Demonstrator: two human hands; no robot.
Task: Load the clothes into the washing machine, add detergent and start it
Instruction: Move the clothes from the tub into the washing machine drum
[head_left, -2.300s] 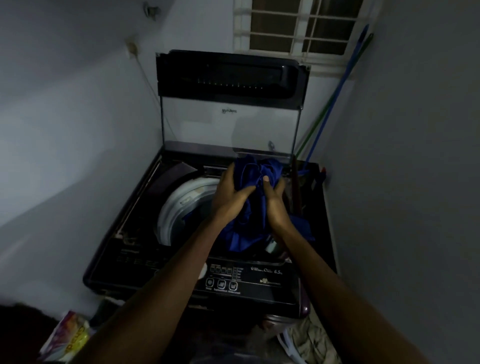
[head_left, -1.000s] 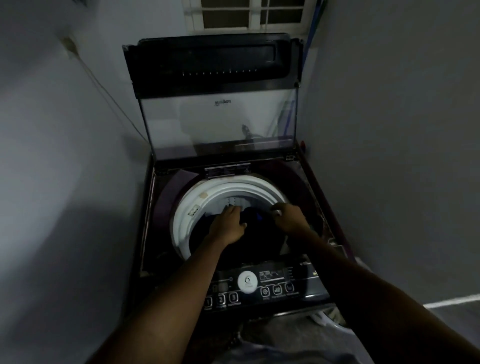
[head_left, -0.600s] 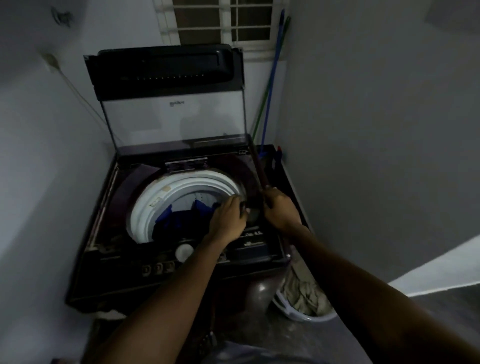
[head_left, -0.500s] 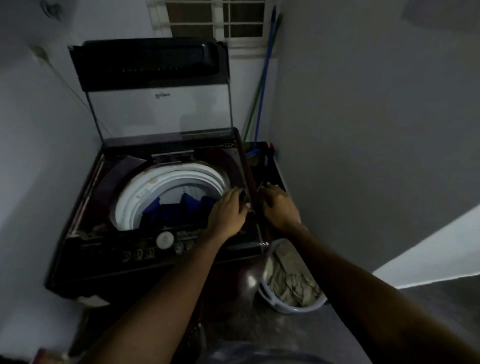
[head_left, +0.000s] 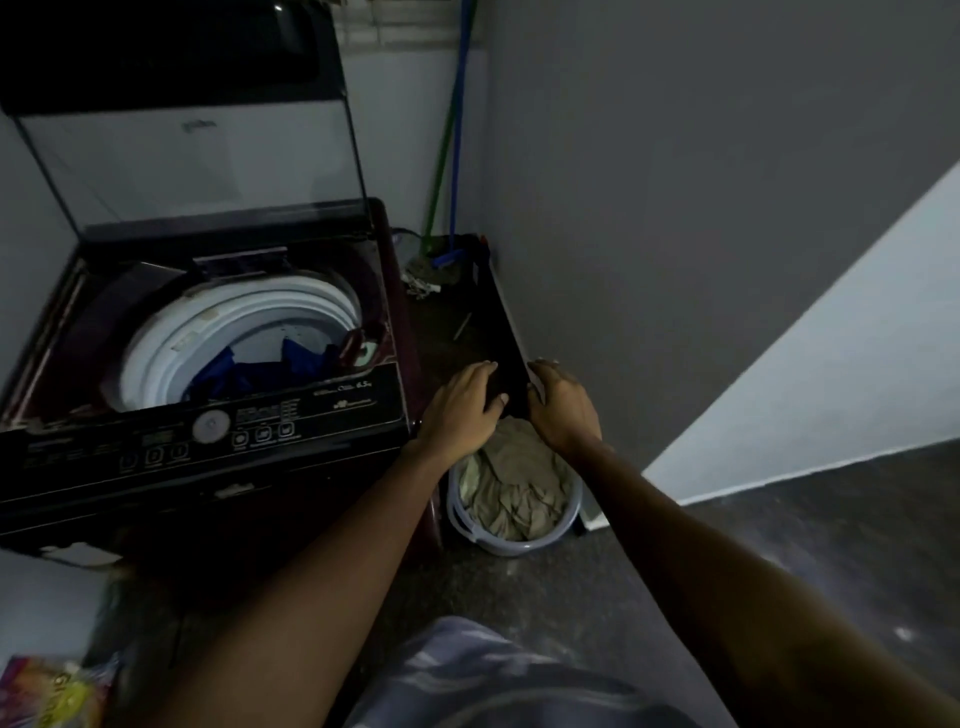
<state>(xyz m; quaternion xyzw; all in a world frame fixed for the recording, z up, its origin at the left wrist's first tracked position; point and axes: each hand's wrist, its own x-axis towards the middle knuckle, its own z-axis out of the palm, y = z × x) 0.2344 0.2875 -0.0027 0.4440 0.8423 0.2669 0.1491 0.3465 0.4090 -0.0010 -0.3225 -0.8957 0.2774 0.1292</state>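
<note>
Lid cut off at top; packet cut off bottom-left; panel labels too small to read; clothes partly hidden in drum.

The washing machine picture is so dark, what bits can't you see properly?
Head view:
- Drum: its bottom is hidden by the blue clothes.
- Control panel: labels too small and dim to read.
- Bucket: its far rim is hidden behind both hands.
- Colourful packet: cut off by the picture's corner.
- Lid: top cut off.
</note>
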